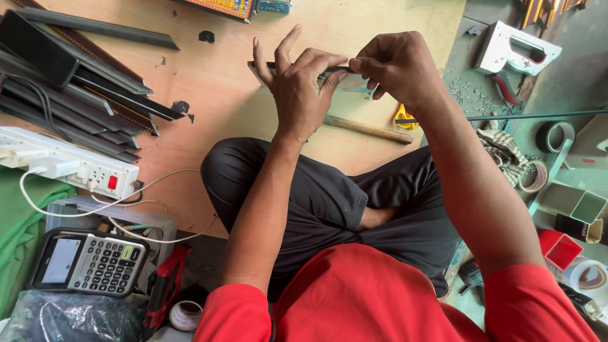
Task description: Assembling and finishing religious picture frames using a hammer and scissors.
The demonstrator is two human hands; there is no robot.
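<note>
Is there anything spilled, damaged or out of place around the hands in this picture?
Yes. Small metal staples lie scattered loose on the floor beside the white staple gun, as if spilled. Dark chips sit on the wooden board. Both hands, left hand and right hand, pinch a thin dark strip.

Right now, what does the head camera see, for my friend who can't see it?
Two hands, left hand and right hand, pinch a thin dark strip over a wooden board. A calculator and power strip lie left.
</note>
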